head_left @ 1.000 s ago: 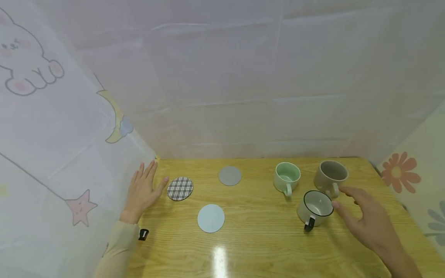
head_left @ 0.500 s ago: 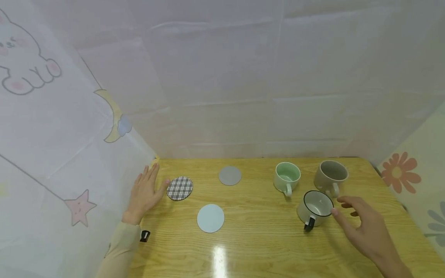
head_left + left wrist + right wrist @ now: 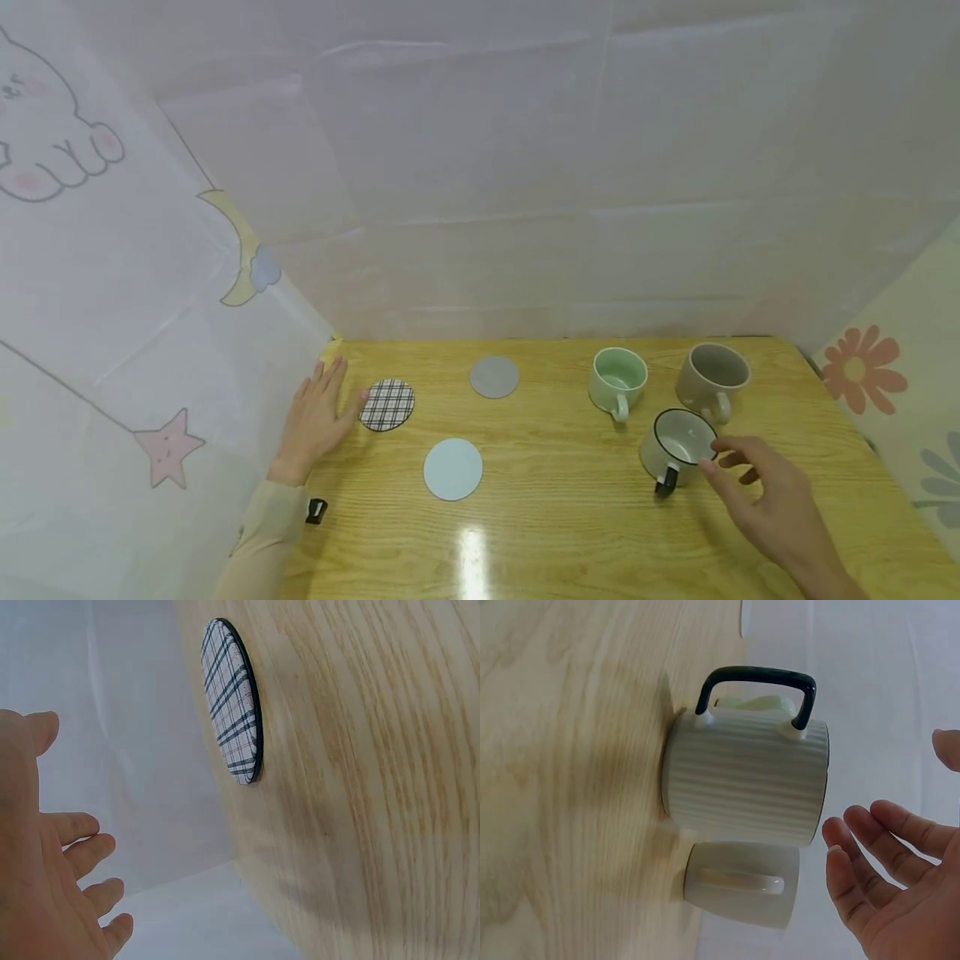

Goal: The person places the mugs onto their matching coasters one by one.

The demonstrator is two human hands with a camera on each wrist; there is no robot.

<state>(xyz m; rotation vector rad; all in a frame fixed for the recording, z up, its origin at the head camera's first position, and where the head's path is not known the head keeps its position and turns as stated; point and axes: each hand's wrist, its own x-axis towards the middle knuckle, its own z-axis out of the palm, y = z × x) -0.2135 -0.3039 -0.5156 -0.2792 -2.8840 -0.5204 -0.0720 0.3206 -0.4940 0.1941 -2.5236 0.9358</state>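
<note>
My right hand (image 3: 772, 500) hovers at the right side of a white mug (image 3: 677, 450) with a black rim and black handle. The right wrist view shows that mug's ribbed wall (image 3: 746, 776), with my bent fingers (image 3: 889, 847) apart from it and holding nothing. Behind it stand a grey-beige mug (image 3: 712, 379) and a pale green cup (image 3: 617, 379), handles toward me. My left hand (image 3: 315, 421), fingers extended, is beside a round plaid coaster (image 3: 387, 405). In the left wrist view, a gap separates that hand (image 3: 52, 877) from the coaster (image 3: 231, 705).
A grey round coaster (image 3: 494, 377) and a pale blue one (image 3: 453, 469) lie on the wooden table (image 3: 555, 500). White printed cloth (image 3: 465, 167) walls the back and both sides. A small black object (image 3: 317, 511) shows at my left wrist.
My right hand has shifted left and slightly down, from near the grey-beige mug's handle to the black-rimmed mug's right side. The left hand has drifted slightly right. The mugs and coasters stay put.
</note>
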